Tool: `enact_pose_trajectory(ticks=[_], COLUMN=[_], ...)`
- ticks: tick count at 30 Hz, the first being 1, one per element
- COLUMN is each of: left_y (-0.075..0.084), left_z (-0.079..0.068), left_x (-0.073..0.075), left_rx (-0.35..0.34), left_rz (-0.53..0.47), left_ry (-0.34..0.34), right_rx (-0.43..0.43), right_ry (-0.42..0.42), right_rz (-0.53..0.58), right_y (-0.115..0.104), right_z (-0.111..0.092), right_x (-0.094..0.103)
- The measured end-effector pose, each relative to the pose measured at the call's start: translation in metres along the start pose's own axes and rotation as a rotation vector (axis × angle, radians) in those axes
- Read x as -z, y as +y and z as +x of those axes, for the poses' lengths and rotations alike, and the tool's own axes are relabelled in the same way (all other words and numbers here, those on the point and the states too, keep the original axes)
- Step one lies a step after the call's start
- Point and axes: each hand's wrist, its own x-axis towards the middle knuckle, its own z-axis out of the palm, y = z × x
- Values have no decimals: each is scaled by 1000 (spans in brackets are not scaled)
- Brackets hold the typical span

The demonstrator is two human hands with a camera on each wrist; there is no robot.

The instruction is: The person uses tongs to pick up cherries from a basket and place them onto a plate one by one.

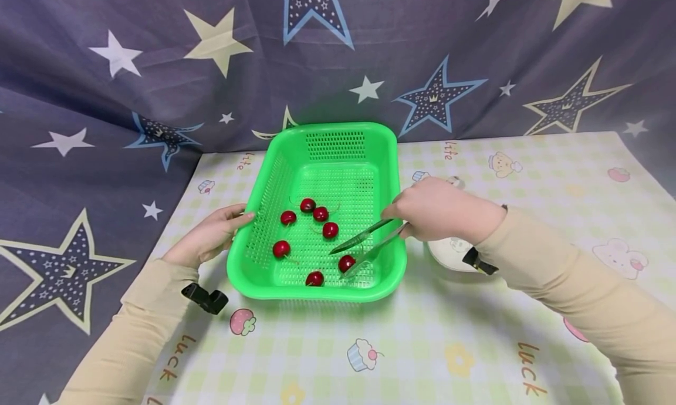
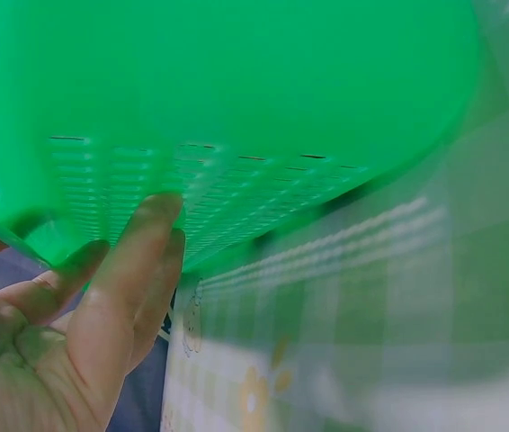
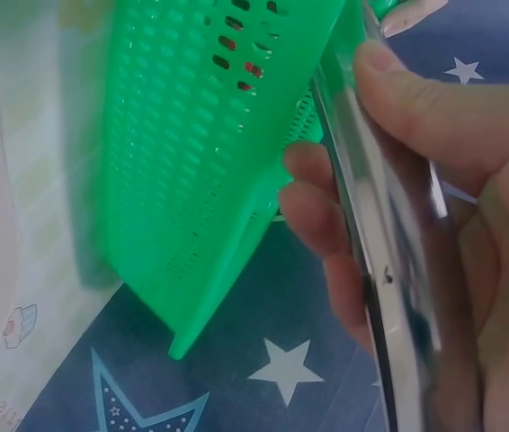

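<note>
A green plastic basket (image 1: 317, 293) with slotted walls stands on the table, several red cherries (image 1: 330, 230) with thin stems scattered over its bottom. My left hand (image 1: 219, 232) holds its left rim, thumb on top; in the left wrist view the fingers (image 2: 151, 238) lie against the outer wall. Metal tongs (image 1: 364, 237) reach over the right rim, gripped by my right hand (image 1: 430, 208), thumb on one side and fingers on the other in the right wrist view. Their spread tips are low in the basket, one right beside a cherry (image 1: 347, 263) near the front right corner.
A white dish (image 1: 446, 258) sits right of the basket, partly hidden under my right hand and wrist. A pale checked tablecloth (image 1: 412, 358) with printed cupcakes covers the table. Behind it hangs a dark star-patterned curtain (image 1: 327, 70), close to the basket's far end.
</note>
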Motion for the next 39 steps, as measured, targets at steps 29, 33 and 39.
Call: enact_pose_trajectory(ticks=[29, 33, 39], left_y=[-3, -3, -2], left_z=[1, 1, 0], left_x=[0, 1, 1], left_rx=[-1, -2, 6], left_rz=[7, 9, 11], left_ry=[-5, 0, 5], right_rx=[19, 27, 25], right_ry=[-20, 4, 54], right_rz=[-120, -124, -121], right_y=[-7, -6, -3], right_z=[6, 4, 1], right_x=[1, 4, 8])
